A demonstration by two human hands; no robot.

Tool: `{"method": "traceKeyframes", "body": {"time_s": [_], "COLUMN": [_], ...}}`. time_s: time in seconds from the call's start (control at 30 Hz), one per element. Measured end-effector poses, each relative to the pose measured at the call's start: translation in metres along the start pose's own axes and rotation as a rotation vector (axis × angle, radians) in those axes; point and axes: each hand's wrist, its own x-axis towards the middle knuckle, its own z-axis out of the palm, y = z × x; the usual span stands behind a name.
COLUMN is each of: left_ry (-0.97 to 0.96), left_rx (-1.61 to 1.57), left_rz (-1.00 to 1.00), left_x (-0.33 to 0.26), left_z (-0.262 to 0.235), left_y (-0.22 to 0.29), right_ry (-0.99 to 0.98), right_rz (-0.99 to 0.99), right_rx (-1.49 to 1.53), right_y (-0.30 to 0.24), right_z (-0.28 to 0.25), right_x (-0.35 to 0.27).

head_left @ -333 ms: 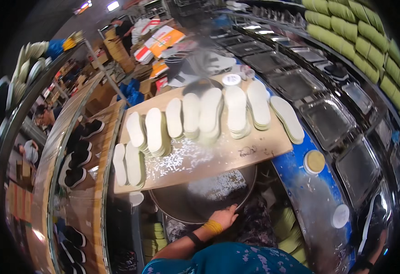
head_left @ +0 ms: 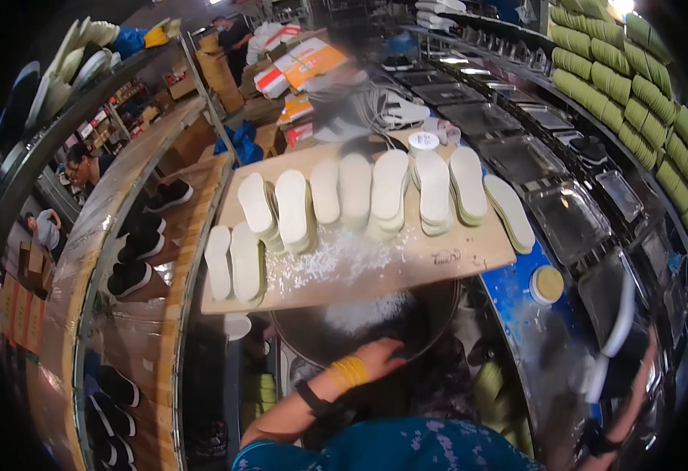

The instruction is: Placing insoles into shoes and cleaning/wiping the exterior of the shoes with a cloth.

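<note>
While you're leaning in over the dark round basin point(head_left: 438, 318), your left hand point(head_left: 379, 357) is creeping up a touch from where it was a blink ago. It's now sitting right at the basin's near rim, just short of the white granules point(head_left: 371, 312) heaped inside. So that hand is closing in on the granules rather than on anything up on the wooden worktop point(head_left: 469, 251).

Its grip is looking loosely curled, but I can't tell whether the fingers are actually closing on anything. Your right hand point(head_left: 648, 353) is also rising along the far right, next to a bent white tube point(head_left: 622, 314). It's blurry, so I can't tell its grip either.

Counting time:
- I'm getting ten insole piles point(head_left: 355, 188). Two are lying at the worktop's left edge and eight are fanning along its far edge.
- One white tub point(head_left: 423, 141) is sitting at the far edge.
- One yellow lid point(head_left: 549, 283) is lying just off the right corner.

More granules are scattering across the worktop's near edge, right above the basin.
</note>
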Motion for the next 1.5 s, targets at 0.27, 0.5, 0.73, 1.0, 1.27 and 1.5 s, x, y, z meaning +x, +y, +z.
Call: {"method": "traceKeyframes", "body": {"time_s": [0.27,0.5,0.73,1.0,1.27,1.5], "left_ry": [0.563,0.740,0.504,0.355,0.515,0.408], "left_rx": [-0.963,-0.417,-0.094,0.353,-1.173,-0.483], "left_rz": [-0.262,-0.545,-0.663,-0.649,-0.461,-0.390], "left_x": [-0.036,-0.080,-0.074,-0.028,-0.162,-0.154], "left_z": [-0.076,-0.063,-0.107,-0.068,-0.078,-0.068], "left_y": [0.035,-0.056,-0.016,-0.029,-0.081,-0.030], "right_ry": [-0.660,-0.986,-0.883,-1.016,-1.230,-1.088], "right_rz": [-0.321,-0.548,-0.305,0.403,0.342,-0.265], "right_rx": [-0.036,0.086,0.171,0.489,0.701,0.102], "right_y": [-0.180,-0.173,-0.190,-0.141,-0.082,-0.168], "right_z": [0.322,0.459,0.419,0.367,0.372,0.396], "right_x": [-0.068,-0.158,-0.121,-0.080,-0.108,-0.106]}}
